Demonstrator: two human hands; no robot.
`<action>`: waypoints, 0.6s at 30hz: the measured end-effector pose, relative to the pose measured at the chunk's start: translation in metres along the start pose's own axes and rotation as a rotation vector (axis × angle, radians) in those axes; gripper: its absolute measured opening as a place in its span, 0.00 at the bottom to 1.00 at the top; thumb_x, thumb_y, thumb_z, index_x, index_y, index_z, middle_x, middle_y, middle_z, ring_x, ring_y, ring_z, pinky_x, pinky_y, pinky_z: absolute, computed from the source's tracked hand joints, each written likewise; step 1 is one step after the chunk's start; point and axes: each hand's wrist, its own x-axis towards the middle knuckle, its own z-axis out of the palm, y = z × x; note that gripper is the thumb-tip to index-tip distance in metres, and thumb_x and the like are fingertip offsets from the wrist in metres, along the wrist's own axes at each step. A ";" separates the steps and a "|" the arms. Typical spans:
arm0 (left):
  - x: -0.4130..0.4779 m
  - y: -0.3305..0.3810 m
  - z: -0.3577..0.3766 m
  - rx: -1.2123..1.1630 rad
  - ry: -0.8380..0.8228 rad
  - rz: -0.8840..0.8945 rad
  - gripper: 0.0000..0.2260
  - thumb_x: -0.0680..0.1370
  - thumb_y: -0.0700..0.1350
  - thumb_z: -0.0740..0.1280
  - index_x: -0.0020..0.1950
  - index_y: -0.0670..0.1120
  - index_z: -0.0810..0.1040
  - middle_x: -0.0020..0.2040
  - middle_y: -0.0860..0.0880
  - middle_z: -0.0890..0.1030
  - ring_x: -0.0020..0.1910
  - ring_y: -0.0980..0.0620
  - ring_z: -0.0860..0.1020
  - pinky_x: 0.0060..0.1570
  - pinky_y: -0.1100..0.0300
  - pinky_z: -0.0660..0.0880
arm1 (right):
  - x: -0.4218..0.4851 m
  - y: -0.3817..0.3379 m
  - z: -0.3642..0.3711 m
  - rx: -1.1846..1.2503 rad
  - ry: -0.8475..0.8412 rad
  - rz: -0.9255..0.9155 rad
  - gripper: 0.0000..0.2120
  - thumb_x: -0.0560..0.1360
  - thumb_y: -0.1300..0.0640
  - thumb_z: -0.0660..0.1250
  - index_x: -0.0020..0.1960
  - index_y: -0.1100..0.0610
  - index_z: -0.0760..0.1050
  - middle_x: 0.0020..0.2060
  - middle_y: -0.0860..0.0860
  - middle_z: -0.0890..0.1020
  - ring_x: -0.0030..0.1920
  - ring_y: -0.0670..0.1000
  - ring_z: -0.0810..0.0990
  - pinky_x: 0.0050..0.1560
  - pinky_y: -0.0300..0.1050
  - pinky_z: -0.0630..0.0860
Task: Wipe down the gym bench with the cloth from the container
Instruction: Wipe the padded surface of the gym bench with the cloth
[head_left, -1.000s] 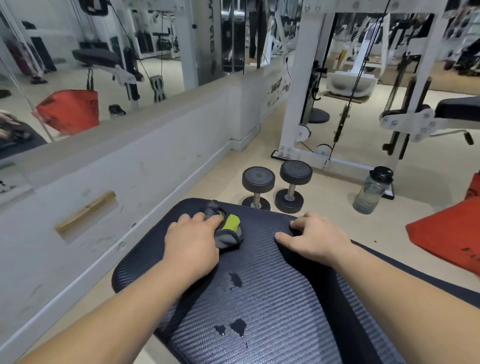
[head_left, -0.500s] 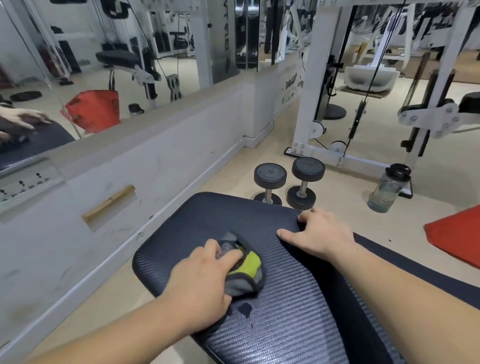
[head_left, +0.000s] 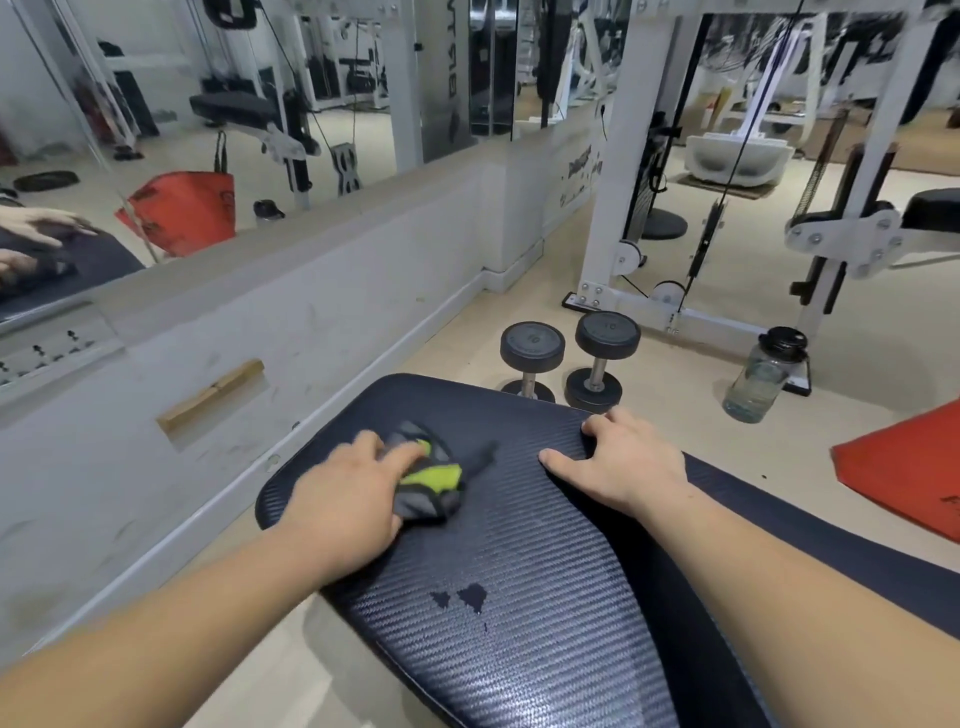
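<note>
Pressing the grey-and-green cloth (head_left: 428, 483) flat under your left hand (head_left: 347, 501), you have carried it back up toward 11 o'clock, leaving the wet spots (head_left: 460, 596) bare behind it. Your right hand (head_left: 621, 460) stays spread, palm down, holding nothing, fingers over the tabletop (head_left: 519, 649) rim at 1 o'clock. Open pad lies toward 6 o'clock; two dumbbells (head_left: 569, 358) stand beyond the far edge.

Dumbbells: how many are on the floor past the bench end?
2. Both stand on end, side by side beyond the bench: the left dumbbell, the right dumbbell. More may be hidden behind the bench.
</note>
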 end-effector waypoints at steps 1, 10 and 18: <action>0.004 0.004 0.000 0.048 0.029 -0.071 0.27 0.78 0.55 0.63 0.76 0.60 0.61 0.64 0.47 0.69 0.62 0.43 0.74 0.56 0.48 0.78 | -0.001 0.000 0.001 0.004 0.005 -0.001 0.37 0.70 0.22 0.57 0.67 0.47 0.75 0.60 0.47 0.74 0.67 0.51 0.72 0.56 0.52 0.76; -0.029 0.006 0.006 0.055 -0.042 0.183 0.30 0.76 0.53 0.65 0.76 0.62 0.58 0.64 0.49 0.68 0.62 0.45 0.74 0.56 0.47 0.78 | -0.002 -0.001 0.001 0.010 0.029 -0.006 0.37 0.71 0.23 0.58 0.67 0.48 0.76 0.62 0.47 0.74 0.68 0.51 0.72 0.57 0.53 0.74; -0.068 0.053 0.000 -0.032 -0.096 0.336 0.27 0.75 0.52 0.65 0.73 0.58 0.60 0.62 0.48 0.65 0.59 0.44 0.73 0.53 0.48 0.79 | -0.003 -0.002 0.006 0.004 0.047 0.000 0.37 0.72 0.23 0.57 0.68 0.48 0.75 0.64 0.48 0.74 0.69 0.52 0.71 0.56 0.53 0.73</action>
